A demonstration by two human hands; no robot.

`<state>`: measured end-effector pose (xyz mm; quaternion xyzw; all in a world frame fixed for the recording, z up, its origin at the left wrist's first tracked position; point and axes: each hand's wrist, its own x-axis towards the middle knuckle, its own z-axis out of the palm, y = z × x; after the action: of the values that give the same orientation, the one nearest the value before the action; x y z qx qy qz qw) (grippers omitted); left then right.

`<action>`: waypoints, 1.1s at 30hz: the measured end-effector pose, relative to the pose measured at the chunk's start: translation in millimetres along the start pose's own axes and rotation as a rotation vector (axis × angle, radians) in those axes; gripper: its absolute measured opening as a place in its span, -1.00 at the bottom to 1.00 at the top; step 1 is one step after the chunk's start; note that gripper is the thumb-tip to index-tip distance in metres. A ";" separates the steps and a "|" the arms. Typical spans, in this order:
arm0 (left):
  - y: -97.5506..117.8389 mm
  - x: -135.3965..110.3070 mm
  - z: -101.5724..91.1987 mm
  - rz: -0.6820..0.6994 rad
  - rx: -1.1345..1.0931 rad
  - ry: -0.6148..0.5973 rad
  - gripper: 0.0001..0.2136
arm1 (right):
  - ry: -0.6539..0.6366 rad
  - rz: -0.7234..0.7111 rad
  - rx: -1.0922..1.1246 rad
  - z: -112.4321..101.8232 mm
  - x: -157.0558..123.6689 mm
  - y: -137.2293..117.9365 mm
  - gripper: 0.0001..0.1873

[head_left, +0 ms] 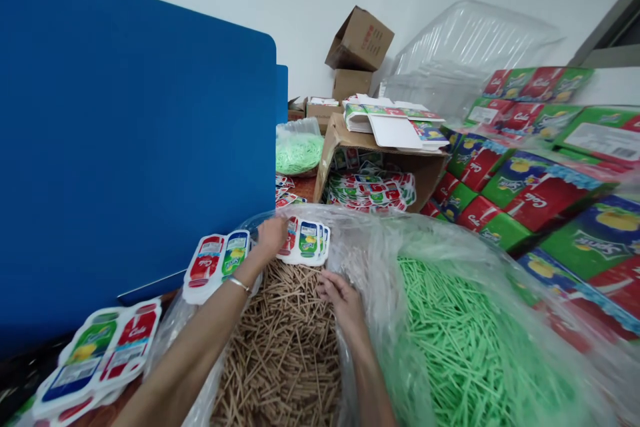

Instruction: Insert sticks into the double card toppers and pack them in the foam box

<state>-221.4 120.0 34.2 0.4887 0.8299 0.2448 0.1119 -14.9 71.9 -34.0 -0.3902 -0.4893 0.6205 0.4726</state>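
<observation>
My left hand (273, 237) is closed at the left edge of a small fanned stack of printed cards (310, 243) with red cola and green-and-blue Sprite pictures. The stack lies at the far end of an open plastic bag full of short brown sticks (285, 347). Just below the stack, my right hand (343, 297) hovers over the sticks with its fingertips drawn together. Whether anything small is between them cannot be seen. Beside my left forearm lies another printed card pile (217, 263), and a further card pile (100, 353) sits at the lower left.
A bag of green sticks (460, 347) stands at the right. Behind are a cardboard box (425, 177) of loose cards and flat printed sheets (395, 123). Cola and Sprite cartons (530, 193) are stacked at the right. A blue panel (135, 147) blocks the left.
</observation>
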 end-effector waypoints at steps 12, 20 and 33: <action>-31.1 -74.7 -1.5 0.083 -0.449 0.336 -0.60 | 0.044 0.065 -0.012 1.7 -9.9 3.8 -0.55; -3.6 -30.1 19.5 0.013 -0.294 0.320 -0.66 | 0.053 0.038 -0.041 4.8 -12.3 3.2 -0.55; 3.3 -0.6 15.3 0.067 0.012 0.147 -0.76 | 0.063 0.049 -0.091 -5.4 -26.0 12.4 -0.58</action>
<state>-212.1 125.3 22.8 0.4975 0.8205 0.2786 0.0393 -5.8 47.1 -46.7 -0.4427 -0.4921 0.5963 0.4543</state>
